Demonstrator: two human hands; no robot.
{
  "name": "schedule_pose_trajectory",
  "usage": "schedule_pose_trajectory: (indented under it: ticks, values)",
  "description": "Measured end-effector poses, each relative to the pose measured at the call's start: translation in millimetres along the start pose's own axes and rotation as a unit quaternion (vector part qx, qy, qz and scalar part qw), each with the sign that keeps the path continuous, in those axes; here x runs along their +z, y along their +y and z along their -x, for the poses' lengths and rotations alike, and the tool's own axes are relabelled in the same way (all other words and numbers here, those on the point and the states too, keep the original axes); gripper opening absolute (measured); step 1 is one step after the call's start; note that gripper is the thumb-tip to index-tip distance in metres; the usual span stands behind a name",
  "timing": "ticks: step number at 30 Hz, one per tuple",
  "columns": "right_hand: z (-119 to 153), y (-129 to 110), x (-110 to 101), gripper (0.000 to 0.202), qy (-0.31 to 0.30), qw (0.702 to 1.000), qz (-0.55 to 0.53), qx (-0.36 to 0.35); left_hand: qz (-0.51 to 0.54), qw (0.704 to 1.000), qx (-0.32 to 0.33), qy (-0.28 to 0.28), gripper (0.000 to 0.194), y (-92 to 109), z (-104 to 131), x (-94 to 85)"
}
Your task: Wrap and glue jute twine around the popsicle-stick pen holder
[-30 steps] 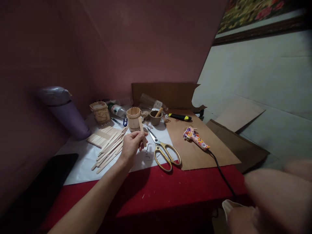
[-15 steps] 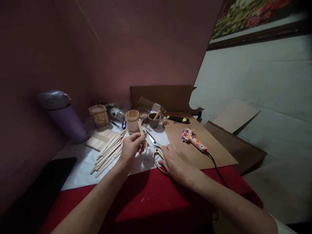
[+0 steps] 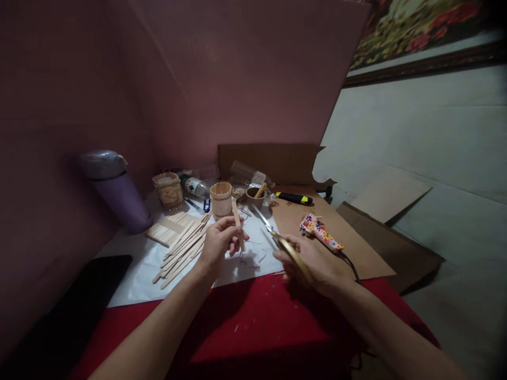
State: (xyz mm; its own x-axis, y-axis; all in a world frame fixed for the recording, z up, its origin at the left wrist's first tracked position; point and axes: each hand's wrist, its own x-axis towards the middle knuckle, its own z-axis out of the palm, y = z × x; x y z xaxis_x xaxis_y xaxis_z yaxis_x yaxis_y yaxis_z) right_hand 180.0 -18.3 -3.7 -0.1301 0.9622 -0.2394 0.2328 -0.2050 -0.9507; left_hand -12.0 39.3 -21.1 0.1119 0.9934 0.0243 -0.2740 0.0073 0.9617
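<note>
Between the fingers of my left hand [image 3: 224,240] a flat wooden craft stick [image 3: 238,224] stands nearly upright. My right hand [image 3: 309,264] is wrapped around the gold handles of a pair of scissors [image 3: 273,230], whose blades point up and to the left, raised off the table. Left of my left hand, loose craft sticks [image 3: 182,253] are fanned out on white paper, beside a banded bundle of sticks [image 3: 170,228]. Behind my left hand stands a small wooden-stick cup [image 3: 221,199] with a scalloped rim.
A flower-patterned glue gun [image 3: 320,233] with a black cord and a black-yellow utility knife [image 3: 293,198] lie on cardboard [image 3: 356,258]. At the back are a brown pot [image 3: 255,198], plastic bottles [image 3: 194,186] and another stick cup [image 3: 168,190]. A purple tumbler [image 3: 121,198] leans left.
My right hand has picked up the scissors from the table and moved right with them. My left hand still holds the craft stick. The whole view has shifted slightly.
</note>
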Motion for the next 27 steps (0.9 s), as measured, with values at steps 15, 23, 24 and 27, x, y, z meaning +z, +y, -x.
schedule_pose_trajectory:
  ticks: [15, 23, 24, 27]
  values:
    - [-7, -16, 22, 0.062, -0.114, 0.986, -0.115, -0.042, -0.006, 0.999, 0.025, 0.033, 0.026, -1, -1, -1.6]
    - [-26, 13, 22, 0.069, -0.160, 0.971, -0.139, -0.106, 0.001, 0.999, 0.014, 0.041, 0.021, 2, 1, -1.6]
    - [-26, 11, 21, 0.068, -0.160, 0.972, -0.137, -0.102, 0.003, 0.999, 0.012, 0.042, 0.019, 3, 2, -0.8]
    - [-25, -2, 21, 0.067, -0.153, 0.980, -0.104, -0.073, 0.007, 0.999, 0.015, 0.043, 0.018, 6, 4, 1.2]
